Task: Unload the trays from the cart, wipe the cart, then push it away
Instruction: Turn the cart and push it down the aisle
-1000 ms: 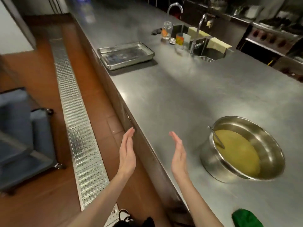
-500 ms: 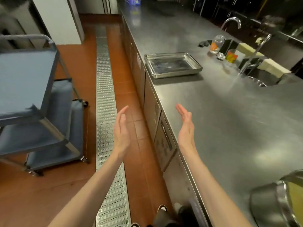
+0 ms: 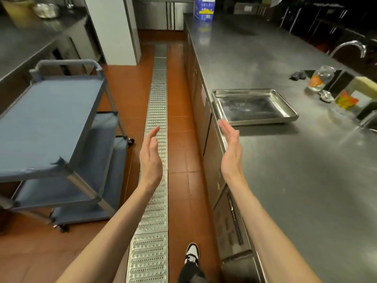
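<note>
A blue three-shelf cart (image 3: 51,119) with a grey frame stands on the red tile floor at the left; the shelves I can see carry nothing. A shallow steel tray (image 3: 254,106) lies on the steel counter (image 3: 295,170) at the right, near its front edge. My left hand (image 3: 150,158) is held out flat over the floor drain, palm facing right, holding nothing. My right hand (image 3: 230,148) is held flat too, palm facing left, just above the counter edge and a little short of the tray. Both hands hang in the air and touch nothing.
A metal drain grate (image 3: 157,123) runs down the aisle between cart and counter. A glass jar (image 3: 321,78), small packets, a tap (image 3: 348,46) and a sink sit at the counter's right. A blue box (image 3: 204,8) stands at its far end. Another counter lies far left.
My view has swung left, bringing the cart fully into sight and losing the pot of yellow liquid. Both hands stay flat and apart, now nearer the tray.
</note>
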